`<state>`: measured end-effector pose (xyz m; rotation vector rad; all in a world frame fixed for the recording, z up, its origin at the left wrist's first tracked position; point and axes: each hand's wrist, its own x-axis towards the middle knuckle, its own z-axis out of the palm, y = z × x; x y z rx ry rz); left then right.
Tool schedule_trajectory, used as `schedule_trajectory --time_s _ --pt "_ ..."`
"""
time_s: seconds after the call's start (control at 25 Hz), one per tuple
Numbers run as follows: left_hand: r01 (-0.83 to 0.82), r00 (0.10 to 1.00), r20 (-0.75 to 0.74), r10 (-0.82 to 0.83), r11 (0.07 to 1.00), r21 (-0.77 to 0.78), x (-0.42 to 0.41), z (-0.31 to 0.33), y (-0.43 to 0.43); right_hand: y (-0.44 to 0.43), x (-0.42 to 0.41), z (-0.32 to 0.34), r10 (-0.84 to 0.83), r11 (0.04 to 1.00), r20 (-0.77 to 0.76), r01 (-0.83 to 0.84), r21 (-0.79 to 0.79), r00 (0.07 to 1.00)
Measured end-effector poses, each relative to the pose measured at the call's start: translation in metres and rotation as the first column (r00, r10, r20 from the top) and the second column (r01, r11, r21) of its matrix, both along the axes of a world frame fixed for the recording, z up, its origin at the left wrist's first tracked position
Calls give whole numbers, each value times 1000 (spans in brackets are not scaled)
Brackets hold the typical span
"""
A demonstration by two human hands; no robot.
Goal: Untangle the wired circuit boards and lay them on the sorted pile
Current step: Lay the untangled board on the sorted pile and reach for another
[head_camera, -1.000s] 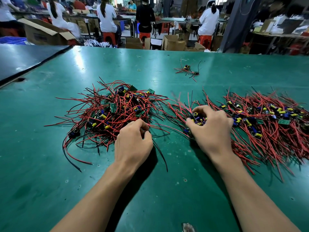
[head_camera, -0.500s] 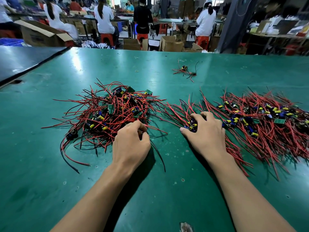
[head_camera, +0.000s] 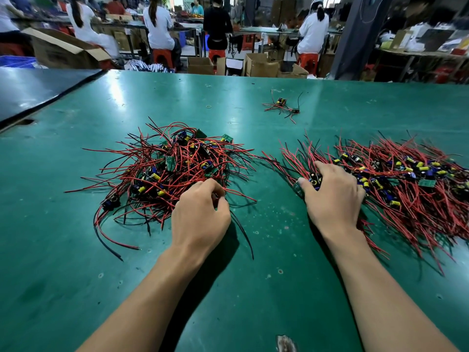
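Board (head_camera: 298, 190): at left edge of sorted pile (head_camera: 406, 189), on desk (head_camera: 266, 250)
Right grip (head_camera: 332, 196): clamped on board
Tangle (head_camera: 172, 171): left of sorted pile, apart
Left grip (head_camera: 200, 219): fingers pinched on tangle

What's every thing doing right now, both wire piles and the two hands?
tangled pile: heaped, wires criss-crossed
sorted pile: spread flat, wires mostly lined up
left hand: pinches wires at tangled pile's near edge
right hand: grips circuit board at sorted pile's left edge
stray bundle: lies alone
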<state>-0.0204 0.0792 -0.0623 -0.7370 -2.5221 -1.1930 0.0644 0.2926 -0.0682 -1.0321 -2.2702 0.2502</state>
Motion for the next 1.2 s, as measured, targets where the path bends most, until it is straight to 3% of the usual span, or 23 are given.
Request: schedule_trajectory --time_s 0.16,0.28,0.48,0.64,0.76,0.84,0.92,1.04,1.2 --pt "-154 983 -121 141 983 -104 -2 4 -4 0 1 4 135 991 121 -136 7 984" --pt "-218 974 -117 195 948 -234 -7 6 -7 -1 0 2 181 984 222 -178 -34 958" --pt "-181 983 -58 172 917 -356 -7 7 -8 -16 -2 4 219 972 104 -226 62 970" --pt "-128 992 -59 115 946 -297 -9 8 -10 -38 -6 5 463 883 -14 -460 97 886" --pt "-39 999 -41 30 974 -225 -5 8 -5 -50 -8 1 640 768 5 -640 -26 768" --pt "20 998 -48 -29 983 -183 -2 7 -3 -51 -10 -4 662 748 59 -654 -112 747" --pt "55 997 -56 -62 991 -121 -1 5 -1 -46 -10 -6 613 789 95 -599 -136 785" --pt "65 996 -68 -66 998 -23 -1 4 0 -41 -9 -6 572 814 48 -559 -158 819" --pt "94 984 -168 -64 980 177 0 10 1 -50 -8 2 679 727 -81 -683 -68 730"
